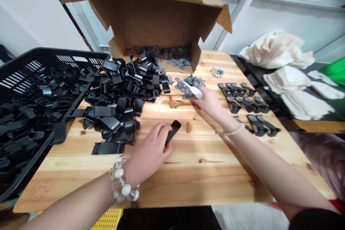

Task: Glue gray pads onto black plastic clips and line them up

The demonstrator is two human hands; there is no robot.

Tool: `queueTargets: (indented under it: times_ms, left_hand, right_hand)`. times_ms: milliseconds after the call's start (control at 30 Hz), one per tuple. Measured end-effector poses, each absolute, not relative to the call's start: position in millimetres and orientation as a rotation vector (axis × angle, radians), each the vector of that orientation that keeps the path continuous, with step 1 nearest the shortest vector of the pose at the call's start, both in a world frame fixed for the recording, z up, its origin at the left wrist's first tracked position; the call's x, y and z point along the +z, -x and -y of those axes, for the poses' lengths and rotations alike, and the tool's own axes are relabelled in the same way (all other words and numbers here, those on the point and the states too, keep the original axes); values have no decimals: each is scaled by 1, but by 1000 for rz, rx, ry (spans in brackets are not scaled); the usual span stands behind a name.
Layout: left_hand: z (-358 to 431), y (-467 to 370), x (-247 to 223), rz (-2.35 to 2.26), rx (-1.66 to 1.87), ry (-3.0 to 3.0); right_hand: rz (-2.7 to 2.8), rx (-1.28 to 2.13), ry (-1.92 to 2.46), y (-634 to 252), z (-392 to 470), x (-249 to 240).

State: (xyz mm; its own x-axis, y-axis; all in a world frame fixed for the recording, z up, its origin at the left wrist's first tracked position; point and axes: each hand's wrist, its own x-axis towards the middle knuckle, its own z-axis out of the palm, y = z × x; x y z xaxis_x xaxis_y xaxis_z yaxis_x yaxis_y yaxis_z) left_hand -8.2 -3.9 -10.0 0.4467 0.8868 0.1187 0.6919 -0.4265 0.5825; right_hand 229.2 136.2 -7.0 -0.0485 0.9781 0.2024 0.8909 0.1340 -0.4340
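Observation:
My left hand (155,147), with a beaded bracelet at the wrist, is closed on a flat black clip (173,131) with a rounded end, just above the wooden table. In my right hand (208,102) is a small white bottle with a thin pointed nozzle (194,91), its tip directed up and left. That hand is beside a little heap of small grey square pads (198,81); whether its fingers also touch a pad is hidden. A large pile of bent black clips (126,82) lies to the left of both hands.
A black plastic crate (35,55) full of clips stands at the left. Behind, an open cardboard box (159,18) holds more grey pads. Several clips (242,102) lie in rows at the right, near a roll of clear tape (218,72). White cloth gloves (293,82) are piled beyond.

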Motion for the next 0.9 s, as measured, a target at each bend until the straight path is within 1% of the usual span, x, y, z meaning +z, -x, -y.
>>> queueTargets:
  times_ms: [233, 367, 533, 600, 667, 800, 900]
  left_hand:
    - [2, 11, -13, -1322, 571, -2189]
    - [5, 11, -10, -1301, 610, -2131]
    - [5, 12, -8, -1312, 613, -1972]
    - [3, 12, -10, -1294, 631, -1881]
    - [2, 11, -11, -1231, 674, -1733]
    - [-1, 8, -2, -1152, 690, -1446]
    - [-2, 7, 7, -1160, 680, -1321]
  right_hand:
    - [2039, 159, 1748, -216, -142, -12]
    - [2016, 189, 1756, -225, -135, -7]
    - [1875, 241, 1793, -234, -123, 10]
    - [1767, 350, 1782, -234, -113, 18]
    - [1659, 548, 1711, -231, -100, 24]
    - [1430, 1051, 1410, -222, -70, 30]
    - [1290, 1318, 1206, -211, -48, 30]
